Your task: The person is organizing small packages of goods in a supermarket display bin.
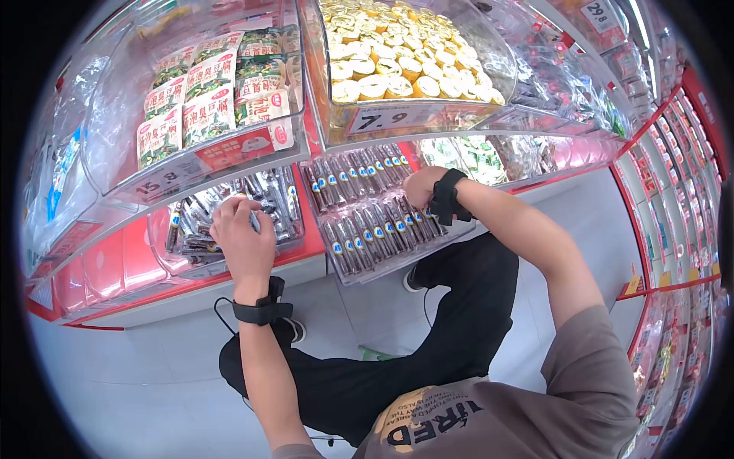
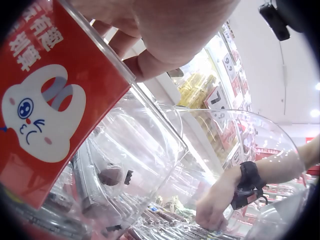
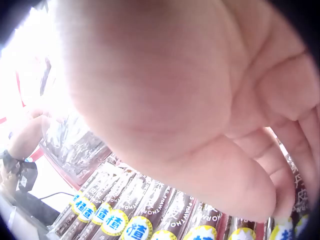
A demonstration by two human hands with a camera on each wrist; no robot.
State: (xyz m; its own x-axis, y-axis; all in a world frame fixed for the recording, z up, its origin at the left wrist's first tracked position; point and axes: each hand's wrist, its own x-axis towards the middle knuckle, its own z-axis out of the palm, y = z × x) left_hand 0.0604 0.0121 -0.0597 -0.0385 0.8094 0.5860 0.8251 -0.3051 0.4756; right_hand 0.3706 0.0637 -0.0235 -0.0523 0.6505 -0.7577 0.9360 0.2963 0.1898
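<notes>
My right hand (image 1: 423, 187) reaches down to neat rows of dark wrapped hawthorn sticks (image 1: 367, 237) in a clear tray. In the right wrist view, its thumb and bent fingertips come together on one hawthorn stick (image 3: 300, 192) at the row's right end; the palm hides much of the view. Over the left tray's jumbled hawthorn sticks (image 1: 199, 218) is my left hand (image 1: 243, 233), its thumb and fingers apart. The left wrist view has this hand at the top, fingers partly behind the clear bin edge with the red rabbit label (image 2: 47, 107); no stick shows in its grasp.
Above the hands jut clear bins of white snack packets (image 1: 206, 107) and gold-wrapped rolls (image 1: 405, 57), fronted by price tags (image 1: 390, 118). Green-and-white packets (image 1: 462, 157) lie right of the right hand. My knee (image 1: 482, 268) is close below the tray.
</notes>
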